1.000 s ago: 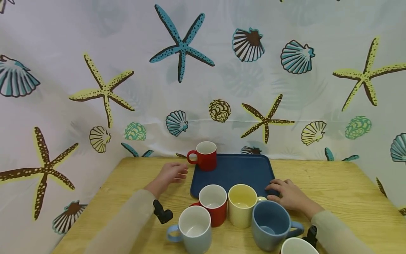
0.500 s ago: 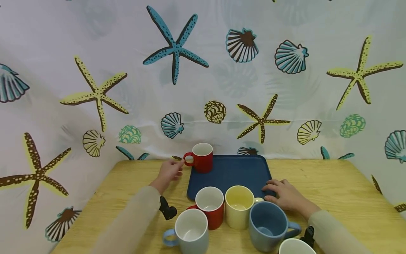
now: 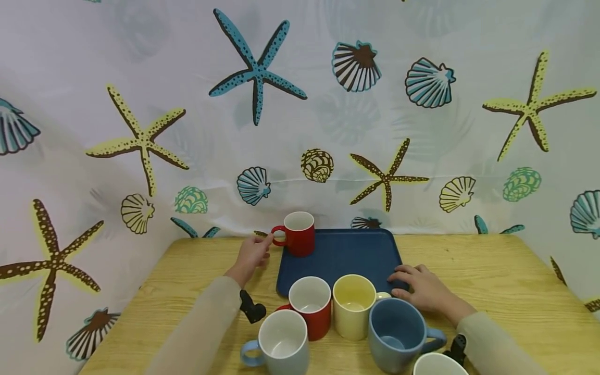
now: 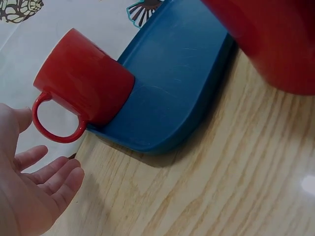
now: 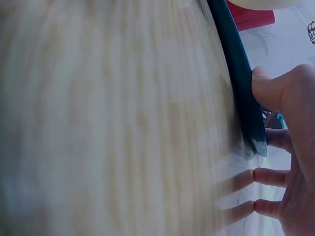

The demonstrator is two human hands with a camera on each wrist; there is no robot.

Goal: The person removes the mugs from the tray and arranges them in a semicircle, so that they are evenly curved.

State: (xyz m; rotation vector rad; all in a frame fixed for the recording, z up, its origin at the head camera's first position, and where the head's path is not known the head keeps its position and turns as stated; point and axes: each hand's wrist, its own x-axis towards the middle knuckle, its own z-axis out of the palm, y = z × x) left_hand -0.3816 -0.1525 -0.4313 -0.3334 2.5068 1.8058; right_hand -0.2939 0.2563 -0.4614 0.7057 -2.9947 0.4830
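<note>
On the blue tray (image 3: 351, 255), at its back left corner, stands a red mug (image 3: 300, 239) with a white inside, its handle turned left. My left hand (image 3: 250, 258) is beside that handle (image 4: 59, 140); in the left wrist view the thumb tip is at the handle's outer side and the other fingers are spread loosely, not round it. My right hand (image 3: 422, 289) rests at the tray's right edge. The right wrist view has its thumb (image 5: 268, 91) against the tray rim (image 5: 241, 83), with other fingertips touching the wooden table.
In front of the tray stand a second red mug (image 3: 316, 312), a yellow mug (image 3: 351, 312), a light blue mug (image 3: 283, 344), a darker blue mug (image 3: 394, 333) and a partly cut-off mug (image 3: 438, 364). Behind the table (image 3: 464, 260) hangs a patterned cloth (image 3: 290, 146).
My left hand has moved forward to the red mug's handle and stays there. The right hand keeps its place at the tray edge. The head view has shifted slightly.
</note>
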